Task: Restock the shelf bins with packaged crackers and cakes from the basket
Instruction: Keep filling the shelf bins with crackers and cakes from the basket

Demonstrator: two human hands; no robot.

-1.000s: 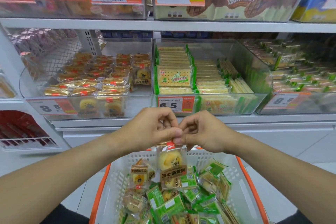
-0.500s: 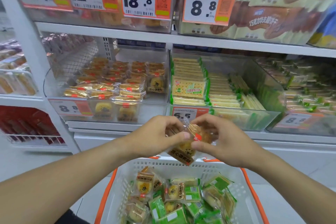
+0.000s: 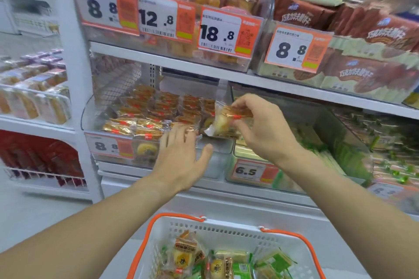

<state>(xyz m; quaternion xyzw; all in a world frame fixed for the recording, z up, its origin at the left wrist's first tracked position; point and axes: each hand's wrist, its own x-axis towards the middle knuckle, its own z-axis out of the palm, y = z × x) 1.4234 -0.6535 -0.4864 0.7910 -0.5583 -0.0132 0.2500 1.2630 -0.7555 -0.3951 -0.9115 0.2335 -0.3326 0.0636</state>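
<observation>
A white basket (image 3: 217, 231) with orange handles sits nearest, holding wrapped cakes and green cracker packets. Beyond it, the left hand (image 3: 181, 161) reaches with its grip released, fingers straight, fingertips touching packets at the front of the clear cake bin (image 3: 108, 129). The right hand (image 3: 265, 129) pinches a wrapped cake (image 3: 223, 123) over that bin's right front corner. Orange price tags hang on the shelf above.

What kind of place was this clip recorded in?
Most likely a snack aisle in a shop or supermarket. White shelves carry clear plastic bins of wrapped cakes, orange-and-white price tags hang on the bin fronts, and a white plastic basket with orange handles holds more packets below the hands.
</observation>
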